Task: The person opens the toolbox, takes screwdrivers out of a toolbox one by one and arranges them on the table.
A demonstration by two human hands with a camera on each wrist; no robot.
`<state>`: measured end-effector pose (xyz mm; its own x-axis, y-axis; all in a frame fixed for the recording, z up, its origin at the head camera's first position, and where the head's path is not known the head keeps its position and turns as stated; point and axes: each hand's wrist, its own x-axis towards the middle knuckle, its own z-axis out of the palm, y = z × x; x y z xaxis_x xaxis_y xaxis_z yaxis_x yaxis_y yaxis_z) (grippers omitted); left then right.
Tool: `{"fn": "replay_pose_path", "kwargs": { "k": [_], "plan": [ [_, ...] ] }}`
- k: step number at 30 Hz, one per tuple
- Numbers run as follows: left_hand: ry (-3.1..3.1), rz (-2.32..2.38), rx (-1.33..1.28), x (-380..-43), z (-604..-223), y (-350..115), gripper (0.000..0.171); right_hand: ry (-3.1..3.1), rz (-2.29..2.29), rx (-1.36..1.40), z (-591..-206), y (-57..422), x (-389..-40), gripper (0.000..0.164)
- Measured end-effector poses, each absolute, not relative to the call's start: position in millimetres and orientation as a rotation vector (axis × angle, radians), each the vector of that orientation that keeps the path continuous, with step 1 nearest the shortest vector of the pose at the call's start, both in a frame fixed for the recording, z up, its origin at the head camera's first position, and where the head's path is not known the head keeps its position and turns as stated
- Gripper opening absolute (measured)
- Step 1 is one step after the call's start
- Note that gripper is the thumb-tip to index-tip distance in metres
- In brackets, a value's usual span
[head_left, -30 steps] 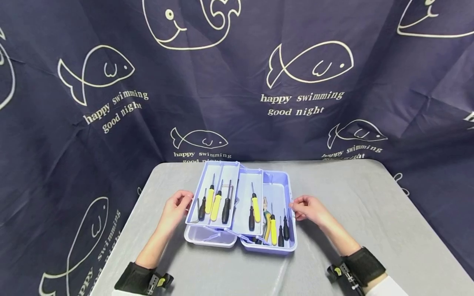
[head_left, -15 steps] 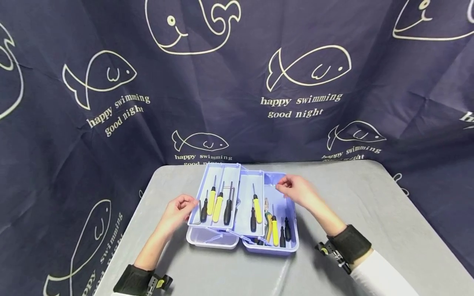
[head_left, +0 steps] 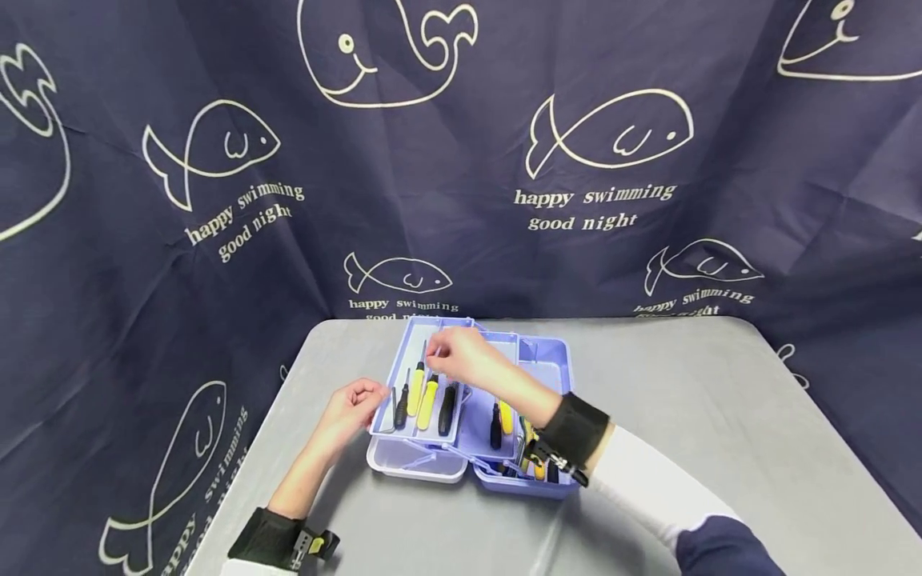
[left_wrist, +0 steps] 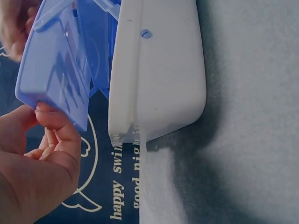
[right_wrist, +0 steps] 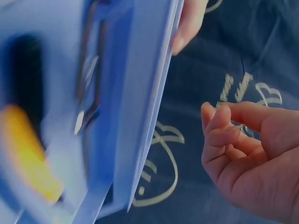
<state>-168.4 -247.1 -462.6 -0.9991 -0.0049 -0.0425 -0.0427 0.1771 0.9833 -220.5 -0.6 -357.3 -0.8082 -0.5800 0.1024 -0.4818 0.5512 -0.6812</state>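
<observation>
At lower centre of the frame, we see the unfolded lilac toolbox (head_left: 526, 486) on the grey counter (head_left: 663, 416). Our left hand (head_left: 351, 410) pinches the outer edge of its left tray (head_left: 421, 330). Our right hand (head_left: 461, 356) hovers over that tray with fingers curled, thumb meeting fingertip, just above yellow screwdrivers (head_left: 428, 405) lying beside a black screwdriver (head_left: 447, 410)

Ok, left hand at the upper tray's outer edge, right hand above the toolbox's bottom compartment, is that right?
Not quite: the head view shows the right hand above the upper tray, not the bottom compartment. The left hand is at that tray's outer edge.
</observation>
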Motion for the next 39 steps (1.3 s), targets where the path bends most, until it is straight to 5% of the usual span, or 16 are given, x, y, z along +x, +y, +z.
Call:
{"fn": "replay_pose_path", "kwargs": {
  "k": [9,27,39],
  "plan": [
    [2.348,2.003,-0.022,-180.1,-457.7,-238.4,0.022,2.604,-0.835,-0.919,-356.1,-48.7,-221.5,0.009],
    [2.303,2.055,-0.046,-171.3,-461.1,-243.6,0.019,2.713,-0.557,-1.075,-370.4,-66.4,-215.5,0.017],
    [2.295,2.044,-0.04,-165.2,-464.3,-245.6,0.011,2.696,-0.446,-1.032,-371.6,-74.7,-206.4,0.007]
  ]
}}
